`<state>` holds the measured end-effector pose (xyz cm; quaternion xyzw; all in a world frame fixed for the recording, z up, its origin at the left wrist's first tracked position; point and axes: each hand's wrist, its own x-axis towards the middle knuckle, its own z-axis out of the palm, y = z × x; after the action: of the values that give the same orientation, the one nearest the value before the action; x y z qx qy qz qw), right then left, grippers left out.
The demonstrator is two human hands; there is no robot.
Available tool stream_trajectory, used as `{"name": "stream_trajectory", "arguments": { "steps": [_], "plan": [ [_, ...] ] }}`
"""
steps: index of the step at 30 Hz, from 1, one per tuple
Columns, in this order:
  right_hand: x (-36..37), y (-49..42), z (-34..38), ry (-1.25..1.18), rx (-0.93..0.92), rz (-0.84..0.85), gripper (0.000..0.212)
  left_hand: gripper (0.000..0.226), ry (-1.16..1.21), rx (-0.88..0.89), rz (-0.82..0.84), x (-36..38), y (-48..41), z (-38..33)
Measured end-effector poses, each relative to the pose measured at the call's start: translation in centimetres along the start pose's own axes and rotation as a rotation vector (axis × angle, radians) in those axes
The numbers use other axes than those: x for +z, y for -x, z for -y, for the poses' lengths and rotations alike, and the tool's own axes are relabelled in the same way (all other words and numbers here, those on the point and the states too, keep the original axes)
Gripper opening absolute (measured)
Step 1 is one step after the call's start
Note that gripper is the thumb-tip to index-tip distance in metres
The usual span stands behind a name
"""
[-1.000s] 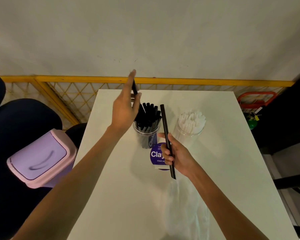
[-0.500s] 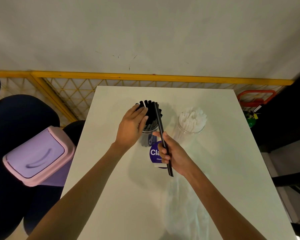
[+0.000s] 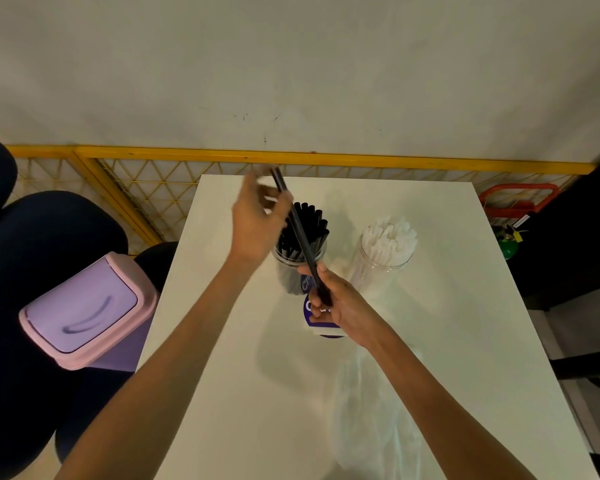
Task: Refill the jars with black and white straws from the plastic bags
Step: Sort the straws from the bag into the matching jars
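At frame centre, the right hand (image 3: 342, 304) and blurred left hand (image 3: 257, 226) hold one black straw (image 3: 300, 233) above the black-straw jar (image 3: 289, 277).

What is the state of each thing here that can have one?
black straw: held tilted over the black jar
right hand: grips its lower end
left hand: at its upper part, blurred, grip unclear
black jar: upright, open, full
white jar: upright, open, full
plastic bag: lies flat on the table
pink bin: lid shut
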<state>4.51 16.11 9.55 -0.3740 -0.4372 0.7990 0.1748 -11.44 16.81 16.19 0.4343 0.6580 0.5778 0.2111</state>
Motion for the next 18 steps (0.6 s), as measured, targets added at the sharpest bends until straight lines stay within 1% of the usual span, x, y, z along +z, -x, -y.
{"name": "stream_trajectory", "arguments": {
  "steps": [4,7,13,18],
  "plan": [
    [-0.4,0.1,-0.4,-0.052,0.063,-0.040,0.040,0.046,-0.002,0.246,-0.193,-2.8,-3.6,-3.8],
    [-0.3,0.0,-0.5,-0.066,0.080,-0.055,0.042,0.046,-0.086,0.356,-0.251,-3.2,-4.7,-4.9],
    [-0.5,0.3,-0.3,-0.096,0.074,-0.054,0.038,0.044,-0.216,0.438,-0.122,-1.5,-3.9,-3.4],
    [-1.0,0.3,-0.3,-0.111,0.073,-0.068,0.040,0.044,-0.310,0.501,-0.041,-0.5,-2.7,-1.6]
  ]
}}
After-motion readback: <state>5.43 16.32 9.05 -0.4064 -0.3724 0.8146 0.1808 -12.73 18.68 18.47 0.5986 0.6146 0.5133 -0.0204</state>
